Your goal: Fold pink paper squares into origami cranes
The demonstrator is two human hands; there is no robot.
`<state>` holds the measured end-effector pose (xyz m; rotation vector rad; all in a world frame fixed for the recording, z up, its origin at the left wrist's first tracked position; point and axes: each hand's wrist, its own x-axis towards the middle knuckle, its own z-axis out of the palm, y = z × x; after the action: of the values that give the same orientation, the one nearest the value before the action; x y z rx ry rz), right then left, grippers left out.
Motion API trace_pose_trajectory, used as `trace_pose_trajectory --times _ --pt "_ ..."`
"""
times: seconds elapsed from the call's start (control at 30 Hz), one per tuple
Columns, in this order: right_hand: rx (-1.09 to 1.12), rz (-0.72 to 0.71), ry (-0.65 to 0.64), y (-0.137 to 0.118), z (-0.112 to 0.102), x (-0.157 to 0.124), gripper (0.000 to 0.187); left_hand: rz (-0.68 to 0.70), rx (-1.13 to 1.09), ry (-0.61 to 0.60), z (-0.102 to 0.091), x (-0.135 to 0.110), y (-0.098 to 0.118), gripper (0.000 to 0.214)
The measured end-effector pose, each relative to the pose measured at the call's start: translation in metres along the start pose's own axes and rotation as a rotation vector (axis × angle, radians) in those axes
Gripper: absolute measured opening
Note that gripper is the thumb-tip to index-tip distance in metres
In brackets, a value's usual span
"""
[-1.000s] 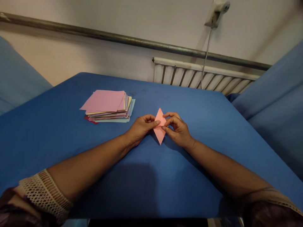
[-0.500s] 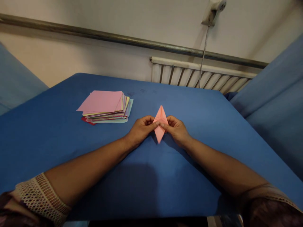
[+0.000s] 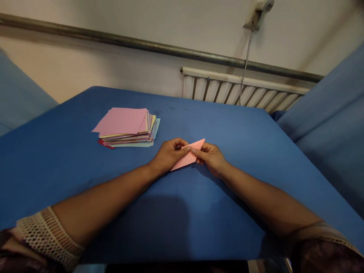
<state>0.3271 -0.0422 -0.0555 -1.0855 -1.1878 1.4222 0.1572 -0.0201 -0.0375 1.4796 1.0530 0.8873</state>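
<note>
While left hand [image 3: 170,154] pinches folded pink paper [image 3: 186,160], right hand [image 3: 213,158] grips its opposite side, both nearly closed.

Fingers [image 3: 185,151] gripping paper [image 3: 183,160] (folded, pink), stacked sheets [image 3: 123,123], radiator [image 3: 222,77]

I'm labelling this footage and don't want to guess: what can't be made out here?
Head view: underside of the folded pink paper, facing away.
Head view: some fingertips of the left hand and right hand, behind the paper.
Head view: lower sheets' faces in the paper stack, covered by sheets above.
Head view: right sleeve, partly cut off by bottom edge.
</note>
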Motion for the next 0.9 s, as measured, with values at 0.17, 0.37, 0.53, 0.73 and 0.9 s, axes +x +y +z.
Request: trace_pose_trajectory --times 0.17,0.37,0.53,0.73,0.9 --pt "0.027 0.015 0.008 0.002 -0.001 0.001 0.033 0.045 0.078 0.011 -0.006 0.007 -0.003 0.029" --pt "0.229 0.119 0.006 0.003 -0.001 0.001 0.034 0.009 0.107 0.024 -0.01 0.007 -0.002 0.033" --pt "0.28 0.13 0.062 0.004 0.001 0.001 0.035 -0.062 -0.009 0.029 -0.011 0.008 -0.003 0.044" --pt "0.075 0.116 -0.038 0.007 -0.006 0.007 0.035 -0.012 0.114 -0.026 -0.016 0.008 -0.001 0.036" --pt "0.008 0.073 0.0 0.011 -0.006 0.01 0.035 -0.03 0.078 0.005 -0.014 0.008 -0.005 0.044"
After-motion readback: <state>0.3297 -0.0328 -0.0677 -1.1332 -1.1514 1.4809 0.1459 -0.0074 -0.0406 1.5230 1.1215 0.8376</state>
